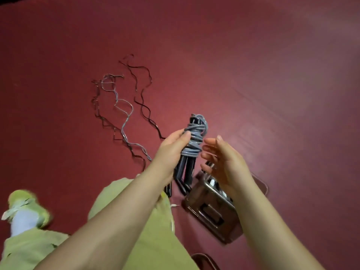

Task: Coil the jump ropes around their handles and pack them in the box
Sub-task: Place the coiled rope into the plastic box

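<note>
Left of the coiled jump rope [193,141], loose ropes [124,117] trail in waves across the red floor [253,75]. The left hand [171,149] grips the grey coil, fingers [185,134] curled round it, dark handles [185,172] hanging beneath. Just right of the coil, the right hand [224,162] hovers, fingers spread, holding nothing. Below it sits the box [210,209].

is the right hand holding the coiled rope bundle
No, the right hand is open beside the coiled jump rope, which the left hand grips.
</note>
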A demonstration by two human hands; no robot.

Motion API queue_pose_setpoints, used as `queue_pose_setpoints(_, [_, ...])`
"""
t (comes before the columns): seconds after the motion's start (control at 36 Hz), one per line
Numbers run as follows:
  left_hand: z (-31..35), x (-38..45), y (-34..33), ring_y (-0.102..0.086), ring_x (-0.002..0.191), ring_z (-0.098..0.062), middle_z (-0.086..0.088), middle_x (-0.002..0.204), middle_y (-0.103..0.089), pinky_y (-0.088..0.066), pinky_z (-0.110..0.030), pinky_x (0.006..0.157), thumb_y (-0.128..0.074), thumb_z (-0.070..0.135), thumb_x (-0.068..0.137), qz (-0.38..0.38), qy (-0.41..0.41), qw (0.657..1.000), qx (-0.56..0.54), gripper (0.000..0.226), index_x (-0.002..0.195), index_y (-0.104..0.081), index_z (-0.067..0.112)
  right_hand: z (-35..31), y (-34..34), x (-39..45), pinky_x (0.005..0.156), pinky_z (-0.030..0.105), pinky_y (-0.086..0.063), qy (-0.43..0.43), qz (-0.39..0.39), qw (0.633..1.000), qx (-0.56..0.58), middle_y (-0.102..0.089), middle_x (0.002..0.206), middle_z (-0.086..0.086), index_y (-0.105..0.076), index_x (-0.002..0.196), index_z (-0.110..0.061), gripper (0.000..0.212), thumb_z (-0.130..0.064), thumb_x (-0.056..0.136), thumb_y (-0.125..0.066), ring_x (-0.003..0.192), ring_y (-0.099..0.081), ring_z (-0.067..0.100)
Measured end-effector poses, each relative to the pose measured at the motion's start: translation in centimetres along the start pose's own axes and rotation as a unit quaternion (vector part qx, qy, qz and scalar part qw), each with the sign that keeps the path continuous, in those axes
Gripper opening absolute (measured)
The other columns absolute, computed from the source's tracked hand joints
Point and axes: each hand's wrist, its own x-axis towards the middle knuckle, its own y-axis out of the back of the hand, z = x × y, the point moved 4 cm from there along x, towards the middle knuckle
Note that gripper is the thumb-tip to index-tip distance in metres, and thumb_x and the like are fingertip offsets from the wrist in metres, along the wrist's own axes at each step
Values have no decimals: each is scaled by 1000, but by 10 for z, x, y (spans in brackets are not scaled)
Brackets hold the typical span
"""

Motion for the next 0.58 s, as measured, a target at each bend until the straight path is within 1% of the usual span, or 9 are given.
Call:
queue_pose_setpoints(0.14, [-56, 54, -58, -63, 97, -20, -6, 106, -66, -48, -36, 90, -45, 19, 100, -7, 40, 999, 14, 27, 124, -56, 14, 15, 45, 35, 68, 28, -42, 13, 50, 997, 56, -67, 103, -2, -62, 122, -21, 38, -44, 97, -46, 83, -60, 10])
queue_pose_setpoints(0.19, [-84, 67, -70, -62, 104, -20, -3, 109, -66, -47, -40, 98, -42, 27, 101, -12, 63, 997, 46, 26, 122, -57, 22, 28, 65, 46, 74, 32, -42, 12, 80, 995, 56, -69, 109, 2, -64, 121, -21, 41, -45, 91, -49, 91, -61, 17])
queue_pose_setpoints(0.25, [-116, 70, -74, -60, 108, -17, -2, 113, -65, -42, -41, 105, -37, 34, 102, -27, 107, 992, 58, 29, 123, -56, 24, 47, 82, 54, 81, 32, -47, 5, 104, 994, 34, -71, 112, 3, -64, 120, -17, 32, -35, 97, -50, 97, -67, 16])
queue_pose_setpoints(0.31, [-150, 71, -77, -51, 123, -15, -1, 131, -57, -34, -41, 112, -38, 54, 96, -57, 160, 980, 102, 51, 138, -46, 25, 73, 102, 62, 80, 31, -53, -33, 137, 990, 23, -73, 104, 3, -62, 120, -12, 26, -22, 97, -53, 91, -70, 13])
queue_pose_setpoints(0.36, [-184, 75, -76, -37, 137, -17, 0, 148, -42, -25, -42, 117, -39, 77, 78, -96, 220, 956, 168, 83, 145, -38, 29, 100, 119, 69, 82, 37, -56, -90, 140, 985, 34, -73, 102, 9, -62, 117, -8, 25, -15, 93, -60, 91, -71, 21])
queue_pose_setpoints(0.42, [-212, 79, -67, -31, 141, -20, -1, 152, -37, -23, -41, 118, -34, 78, 78, -133, 264, 929, 222, 86, 145, -40, 24, 123, 135, 74, 73, 35, -58, -142, 134, 979, 55, -72, 97, 13, -65, 111, -6, 21, -14, 92, -63, 83, -71, 25])
queue_pose_setpoints(0.47, [-229, 81, -56, -32, 141, -17, 4, 150, -40, -21, -41, 118, -33, 89, 70, -135, 288, 913, 255, 94, 143, -43, 29, 143, 156, 81, 64, 32, -56, -170, 167, 970, 47, -70, 91, 14, -67, 106, -5, 21, -16, 89, -66, 73, -67, 24])
queue_pose_setpoints(0.53, [-238, 82, -51, -27, 142, -16, 10, 151, -36, -16, -41, 119, -31, 96, 58, -141, 295, 902, 283, 104, 143, -40, 36, 161, 180, 92, 73, 40, -57, -186, 231, 954, 29, -71, 95, 16, -67, 106, -5, 32, -25, 82, -74, 79, -67, 30])
queue_pose_setpoints(0.58, [-236, 84, -50, -20, 145, -17, 6, 155, -28, -13, -40, 120, -28, 85, 63, -139, 296, 892, 311, 99, 148, -30, 34, 185, 207, 107, 85, 53, -55, -194, 280, 940, 5, -73, 98, 17, -67, 106, -8, 56, -42, 64, -82, 89, -69, 36])
